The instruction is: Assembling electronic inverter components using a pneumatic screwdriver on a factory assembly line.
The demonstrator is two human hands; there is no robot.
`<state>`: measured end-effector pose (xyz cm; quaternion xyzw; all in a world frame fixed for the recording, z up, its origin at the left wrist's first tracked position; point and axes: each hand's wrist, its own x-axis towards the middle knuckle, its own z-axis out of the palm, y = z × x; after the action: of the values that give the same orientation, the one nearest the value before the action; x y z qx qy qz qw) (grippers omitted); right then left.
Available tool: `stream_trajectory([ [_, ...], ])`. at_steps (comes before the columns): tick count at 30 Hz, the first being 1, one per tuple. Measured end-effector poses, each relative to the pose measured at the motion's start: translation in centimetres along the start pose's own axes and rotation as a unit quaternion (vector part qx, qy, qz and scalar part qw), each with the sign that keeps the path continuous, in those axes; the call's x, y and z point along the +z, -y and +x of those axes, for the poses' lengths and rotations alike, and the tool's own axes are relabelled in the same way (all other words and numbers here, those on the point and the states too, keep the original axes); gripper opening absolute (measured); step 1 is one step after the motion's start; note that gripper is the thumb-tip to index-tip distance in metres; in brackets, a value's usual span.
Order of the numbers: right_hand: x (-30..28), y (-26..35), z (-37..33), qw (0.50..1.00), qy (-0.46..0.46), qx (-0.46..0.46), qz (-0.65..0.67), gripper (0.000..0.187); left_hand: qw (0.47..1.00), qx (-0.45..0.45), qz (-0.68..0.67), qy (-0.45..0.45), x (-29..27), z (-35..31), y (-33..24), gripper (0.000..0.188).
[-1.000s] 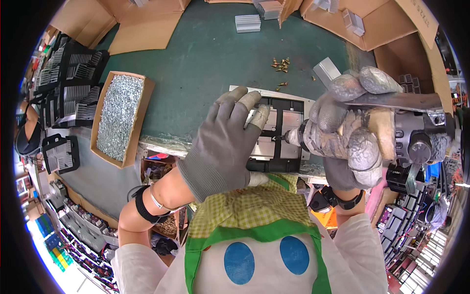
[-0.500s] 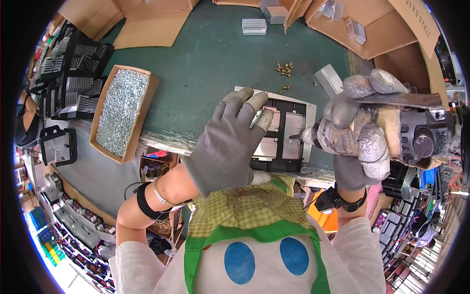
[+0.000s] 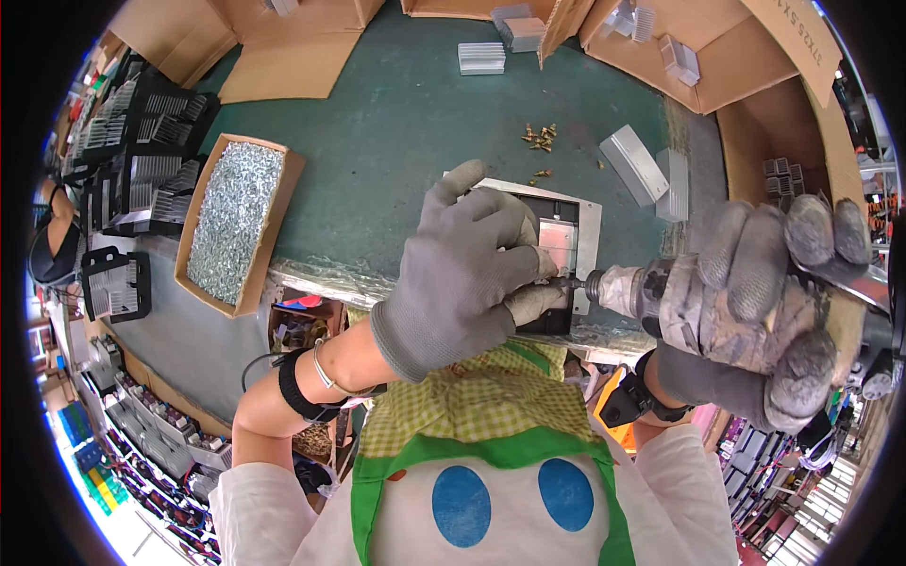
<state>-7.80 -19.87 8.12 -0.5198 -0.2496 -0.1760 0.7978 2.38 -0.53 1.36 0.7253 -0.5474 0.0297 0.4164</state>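
Observation:
My right hand (image 3: 755, 302), in a worn grey glove, is wrapped round a power screwdriver (image 3: 618, 290) bound with dirty tape, its bit pointing left. The tip of the bit meets the thumb and forefinger of my gloved left hand (image 3: 467, 269). Those fingers are pinched together; whatever is between them is too small or hidden to make out. Beneath the left hand lies a black frame (image 3: 552, 206) with silvery metal blocks inside, on a pale metal plate (image 3: 587, 241) at the bench's near edge. The left hand covers much of the frame.
Brass screws (image 3: 540, 138) lie loose beyond the frame. Silver heat sinks (image 3: 634, 165) rest to its right, another (image 3: 481, 58) at the back. A carton of small silvery screws (image 3: 231, 222) stands left, near black racks (image 3: 156, 189). Open cardboard boxes (image 3: 698, 66) line the far side.
My left thumb and forefinger have come together at the bit. My right hand and the power screwdriver have shifted right and nearer me, with the bit drawn back from the frame's middle.

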Motion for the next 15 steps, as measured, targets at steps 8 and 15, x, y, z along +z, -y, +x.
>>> stream_trajectory([
  [8, -0.6, 0.6, -0.5, 0.999, 0.033, 0.031, -0.011, 0.064, 1.0, 0.015, -0.008, -0.007, 0.1, -0.2, -0.4, 0.02],
  [15, -0.4, 0.5, -1.8, 0.998, 0.049, 0.029, 0.01, 0.062, 1.0, 0.012, -0.003, 0.027, 0.0, -0.5, -0.8, 0.022],
])
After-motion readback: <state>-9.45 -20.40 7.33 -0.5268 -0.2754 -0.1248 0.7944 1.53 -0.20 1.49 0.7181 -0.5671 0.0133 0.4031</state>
